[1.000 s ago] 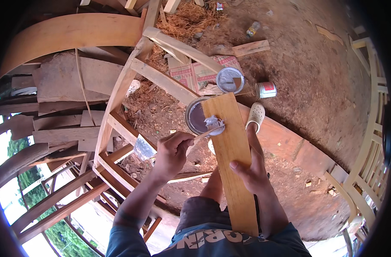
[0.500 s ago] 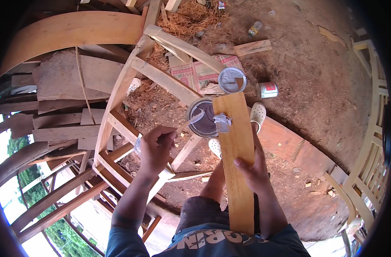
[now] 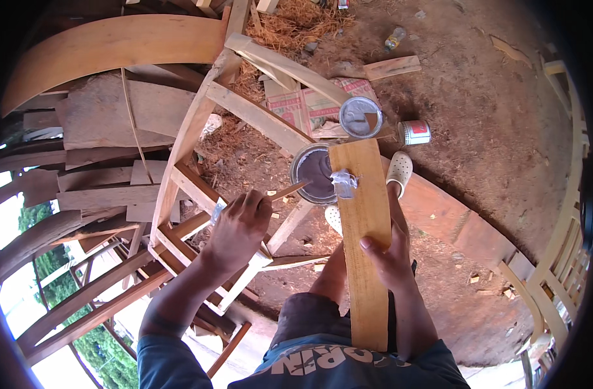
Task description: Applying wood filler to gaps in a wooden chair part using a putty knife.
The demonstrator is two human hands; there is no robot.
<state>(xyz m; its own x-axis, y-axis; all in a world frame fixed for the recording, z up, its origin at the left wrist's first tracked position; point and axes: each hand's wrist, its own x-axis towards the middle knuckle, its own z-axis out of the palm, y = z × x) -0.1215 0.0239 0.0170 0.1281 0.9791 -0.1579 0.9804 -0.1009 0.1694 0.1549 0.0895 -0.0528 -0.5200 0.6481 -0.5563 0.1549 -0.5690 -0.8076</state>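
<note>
From my end of the feed, the far tip of the thin brown wooden stick (image 3: 289, 190) is hard to make out where it reaches into the round, grey-rimmed metal can (image 3: 294, 174) of dark grey-purple paste, and I cannot tell how deep it goes. The can's right side is cut off from me by the long, flat, yellowish-brown wooden plank (image 3: 366, 223), and most of the fingers of the right hand (image 3: 392, 262) are hidden behind that board. The left hand (image 3: 240, 223) is closed, gripping the stick's near end; its own back hides part of the hold. I see the stick slanting up and rightward from that hand, with the can just beyond its fingers. The right hand clasps the plank's right edge, thumb across the upper face; the board runs both above and below this hand. Up and left of the thumb, a glossy pale-grey smear of paste (image 3: 344, 184) sits on the plank.
</note>
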